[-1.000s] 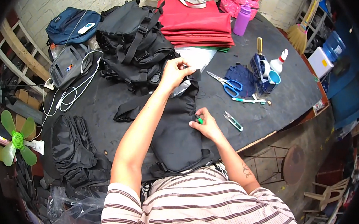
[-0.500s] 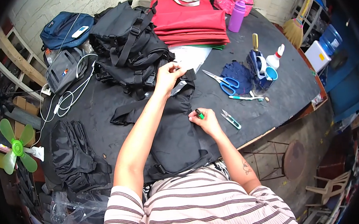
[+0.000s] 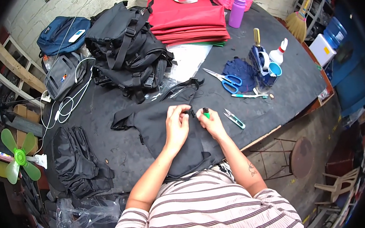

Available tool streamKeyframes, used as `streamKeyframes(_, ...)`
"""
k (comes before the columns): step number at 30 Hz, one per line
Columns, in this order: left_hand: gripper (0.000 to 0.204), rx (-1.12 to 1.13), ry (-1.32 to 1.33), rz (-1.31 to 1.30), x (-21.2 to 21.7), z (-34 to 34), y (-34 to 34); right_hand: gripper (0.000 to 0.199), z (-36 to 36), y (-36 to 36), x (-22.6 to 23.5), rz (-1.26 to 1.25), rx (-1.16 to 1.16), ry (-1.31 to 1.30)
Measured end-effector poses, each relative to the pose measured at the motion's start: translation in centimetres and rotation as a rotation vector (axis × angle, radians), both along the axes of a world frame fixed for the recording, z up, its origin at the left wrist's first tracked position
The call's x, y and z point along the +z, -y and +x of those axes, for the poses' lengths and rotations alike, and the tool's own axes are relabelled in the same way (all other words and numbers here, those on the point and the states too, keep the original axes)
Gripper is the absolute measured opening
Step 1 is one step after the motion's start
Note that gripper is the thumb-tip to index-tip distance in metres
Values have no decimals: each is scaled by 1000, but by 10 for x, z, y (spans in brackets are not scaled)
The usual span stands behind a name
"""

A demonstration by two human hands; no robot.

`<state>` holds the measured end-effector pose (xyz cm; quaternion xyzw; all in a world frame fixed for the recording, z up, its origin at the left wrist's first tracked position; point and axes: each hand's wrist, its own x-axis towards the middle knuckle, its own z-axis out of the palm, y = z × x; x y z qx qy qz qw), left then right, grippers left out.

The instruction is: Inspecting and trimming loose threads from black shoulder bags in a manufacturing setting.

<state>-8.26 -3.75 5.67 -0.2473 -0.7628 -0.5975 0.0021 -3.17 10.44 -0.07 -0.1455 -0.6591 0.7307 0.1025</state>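
Note:
In front of me a black bag [image 3: 151, 118] lies on the dark table, its straps spread toward the far side. My left hand [image 3: 177, 129] is over the bag's middle, with thumb and fingers closed on a small part of it by the right edge. A small black buckle or strap end [image 3: 192, 112] shows just past those fingertips. Close to it on the right, my right hand [image 3: 213, 126] is wrapped round a green lighter [image 3: 206, 113] with a dark top, held upright. Whether there is a flame I cannot tell.
Right of my hands lie thread snips [image 3: 235, 119], a toothbrush [image 3: 249, 95] and blue-handled scissors [image 3: 229, 82]. Stacked black bags [image 3: 122, 46] and folded red fabric [image 3: 189, 22] stand at the back. Another black bag [image 3: 77, 157] lies left, near a green fan [image 3: 20, 156].
My left hand has come down toward me, from above the bag's far end to its right edge beside the lighter. The bag's far part and strap now lie flatter.

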Motion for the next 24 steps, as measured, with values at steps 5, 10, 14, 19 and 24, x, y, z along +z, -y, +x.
streamKeyframes(5,24,-37,-50,-85,3,0,12,16,-2,-2,12,415,55,-119)
streamKeyframes(10,19,30,-146,-102,11,-2,34,15,-8,-3,28,614,128,-53)
streamKeyframes(14,31,372,-262,-325,6,-6,69,21,-7,4,30,909,129,-127)
streamKeyframes(19,82,561,-45,-564,-30,-12,114,21,-4,8,6,691,4,-147)
streamKeyframes(24,84,443,203,-305,-30,-17,123,13,-1,-14,3,316,-316,-204)
